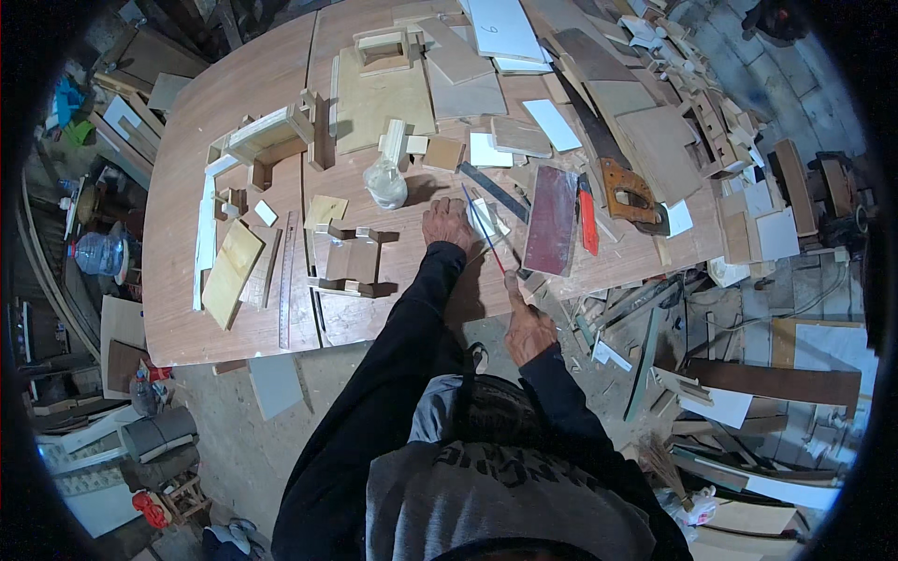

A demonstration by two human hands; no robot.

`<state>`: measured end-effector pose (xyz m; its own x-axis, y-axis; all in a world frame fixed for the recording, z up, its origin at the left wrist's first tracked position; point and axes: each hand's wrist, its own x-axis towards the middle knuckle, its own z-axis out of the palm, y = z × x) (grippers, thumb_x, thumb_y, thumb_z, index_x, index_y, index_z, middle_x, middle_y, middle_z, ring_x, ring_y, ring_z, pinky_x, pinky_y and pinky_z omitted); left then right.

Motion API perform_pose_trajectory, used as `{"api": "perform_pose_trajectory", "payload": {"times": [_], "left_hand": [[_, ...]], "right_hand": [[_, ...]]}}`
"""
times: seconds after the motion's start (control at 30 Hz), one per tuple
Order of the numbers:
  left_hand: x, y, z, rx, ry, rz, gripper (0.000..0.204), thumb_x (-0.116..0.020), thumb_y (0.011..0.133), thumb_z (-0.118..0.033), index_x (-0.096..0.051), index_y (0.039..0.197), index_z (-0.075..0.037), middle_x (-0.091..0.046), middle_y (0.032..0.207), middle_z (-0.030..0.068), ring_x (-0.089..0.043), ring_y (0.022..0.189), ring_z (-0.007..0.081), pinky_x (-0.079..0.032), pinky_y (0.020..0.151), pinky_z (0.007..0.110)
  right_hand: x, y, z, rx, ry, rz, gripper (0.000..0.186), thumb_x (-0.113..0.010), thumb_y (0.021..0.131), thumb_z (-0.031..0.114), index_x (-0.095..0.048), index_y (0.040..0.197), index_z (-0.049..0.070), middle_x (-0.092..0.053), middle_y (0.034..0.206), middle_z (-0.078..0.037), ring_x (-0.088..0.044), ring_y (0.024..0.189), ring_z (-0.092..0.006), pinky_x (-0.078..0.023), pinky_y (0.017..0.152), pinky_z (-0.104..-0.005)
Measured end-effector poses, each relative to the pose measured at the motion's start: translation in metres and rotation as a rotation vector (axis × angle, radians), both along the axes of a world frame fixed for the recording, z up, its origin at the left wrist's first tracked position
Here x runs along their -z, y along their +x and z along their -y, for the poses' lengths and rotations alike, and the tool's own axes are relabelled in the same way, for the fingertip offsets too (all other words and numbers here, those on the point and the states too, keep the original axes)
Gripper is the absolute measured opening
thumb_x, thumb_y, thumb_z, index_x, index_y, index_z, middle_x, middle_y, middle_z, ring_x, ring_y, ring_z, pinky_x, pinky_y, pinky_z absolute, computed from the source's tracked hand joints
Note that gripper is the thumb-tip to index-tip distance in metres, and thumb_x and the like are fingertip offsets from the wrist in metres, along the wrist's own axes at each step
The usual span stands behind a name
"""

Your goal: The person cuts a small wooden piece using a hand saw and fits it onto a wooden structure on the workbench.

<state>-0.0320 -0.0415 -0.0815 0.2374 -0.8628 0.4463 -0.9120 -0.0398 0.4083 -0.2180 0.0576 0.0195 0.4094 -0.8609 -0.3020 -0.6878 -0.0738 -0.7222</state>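
Note:
My right hand (529,329) is wrapped around the near end of a long, slim blue and red tool (488,236), which looks like a thin hacksaw. The tool slants away to the far left across a small pale wood piece (494,219) on the table. At the left end of that piece, my left hand (447,225) presses down with bent fingers; its fingertips are partly hidden. Just beyond it stands a cloudy plastic bag or tub (384,182) with pale wood blocks beside it. A dark flat metal strip (496,192) and a reddish-brown board (550,221) lie to the right.
On the table (173,323) sit small wooden frames (354,260), a larger wooden assembly (271,136), a plywood sheet (374,103) and a steel ruler (286,280). A wooden-handled handsaw (629,192) and an orange-red cutter (587,215) lie at right. Offcuts litter the floor.

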Motion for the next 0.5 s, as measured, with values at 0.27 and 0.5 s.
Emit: {"api": "perform_pose_trajectory", "payload": {"times": [0.27,0.5], "left_hand": [[-0.005,-0.001,0.003,0.094,-0.050,0.099,0.024,-0.059,0.063,-0.012,-0.060,0.087,-0.010,-0.054,0.087,0.0081,-0.051,0.089,0.0271,-0.040,0.073,0.039],[-0.005,0.000,0.000,0.031,0.061,0.036,0.021,-0.059,0.067,-0.014,-0.058,0.087,-0.010,-0.053,0.088,0.0081,-0.050,0.089,0.0272,-0.040,0.074,0.040]], "right_hand": [[-0.006,0.010,0.017,-0.071,-0.329,-0.219,0.079,-0.055,0.072,0.002,-0.022,0.142,0.018,-0.061,0.080,-0.019,-0.060,0.077,-0.0364,-0.047,0.071,-0.0431],[0.015,0.009,0.015,-0.084,-0.395,-0.175,0.076,-0.056,0.075,0.008,-0.020,0.142,0.010,-0.059,0.077,-0.018,-0.059,0.075,-0.0319,-0.047,0.067,-0.0388]]}}
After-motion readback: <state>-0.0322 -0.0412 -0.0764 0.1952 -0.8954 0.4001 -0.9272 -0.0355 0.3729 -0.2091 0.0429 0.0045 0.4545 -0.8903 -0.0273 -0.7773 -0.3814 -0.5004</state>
